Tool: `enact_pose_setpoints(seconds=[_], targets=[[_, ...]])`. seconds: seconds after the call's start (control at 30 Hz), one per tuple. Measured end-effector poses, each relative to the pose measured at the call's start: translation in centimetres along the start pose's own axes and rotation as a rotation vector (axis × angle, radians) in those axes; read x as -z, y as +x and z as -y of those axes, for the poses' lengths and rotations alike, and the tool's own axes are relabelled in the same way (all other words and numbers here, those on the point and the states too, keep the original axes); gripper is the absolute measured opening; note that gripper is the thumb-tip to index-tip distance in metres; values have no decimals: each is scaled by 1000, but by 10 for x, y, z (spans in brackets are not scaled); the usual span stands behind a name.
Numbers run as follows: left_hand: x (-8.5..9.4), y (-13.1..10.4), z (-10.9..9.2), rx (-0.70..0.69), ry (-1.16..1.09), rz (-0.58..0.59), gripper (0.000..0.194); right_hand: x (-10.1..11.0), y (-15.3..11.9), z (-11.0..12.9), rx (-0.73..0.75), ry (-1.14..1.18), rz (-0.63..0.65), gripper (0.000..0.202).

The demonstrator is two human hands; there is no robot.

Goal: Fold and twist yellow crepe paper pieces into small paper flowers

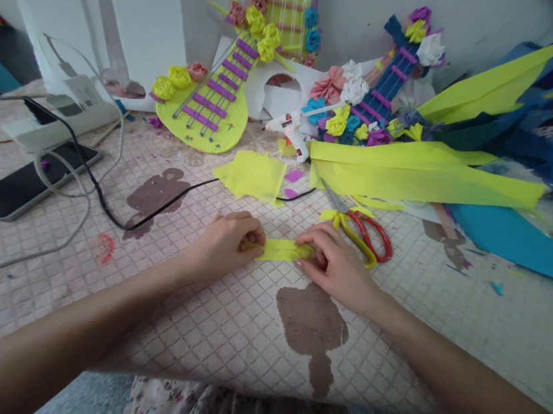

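A narrow folded strip of yellow paper (280, 249) stretches between my two hands, just above the patterned cloth. My left hand (240, 238) is closed on its left end, fingers curled in a pinch. At the right end, my right hand (330, 257) pinches the strip between thumb and fingers. Scissors with red and yellow handles (371, 235) lie right beside my right hand. Beyond the hands is a loose yellow paper piece (252, 175) on top of a black cable. A white glue gun (292, 134) stands behind, near long yellow paper strips (413, 173).
Decorated paper guitars (216, 100) lean at the back. A phone (26, 184), a power strip (61, 119) and looping cables occupy the left. Blue paper (527, 240) lies at right. Purple scraps (293, 176) dot the patterned tablecloth (196, 331).
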State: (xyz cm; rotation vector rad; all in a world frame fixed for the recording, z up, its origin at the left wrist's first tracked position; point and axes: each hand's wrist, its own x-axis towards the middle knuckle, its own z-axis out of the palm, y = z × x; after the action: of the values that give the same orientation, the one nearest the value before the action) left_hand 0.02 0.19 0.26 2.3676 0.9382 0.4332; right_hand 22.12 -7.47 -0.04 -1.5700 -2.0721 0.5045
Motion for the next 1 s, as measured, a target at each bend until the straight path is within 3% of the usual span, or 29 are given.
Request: enact_pose_setpoints(seconds=[0.43,0.6,1.0], targets=[[9,-1,-6,91,-73,-1,10,-1,-2,-3,27,39,-98,11],[12,-3,2,4,-84,101,13,0,-2,-2,15,11,-22,9],[10,-3,-4,-4,16,100,9,1,-2,-2,-23,52,-1,9]])
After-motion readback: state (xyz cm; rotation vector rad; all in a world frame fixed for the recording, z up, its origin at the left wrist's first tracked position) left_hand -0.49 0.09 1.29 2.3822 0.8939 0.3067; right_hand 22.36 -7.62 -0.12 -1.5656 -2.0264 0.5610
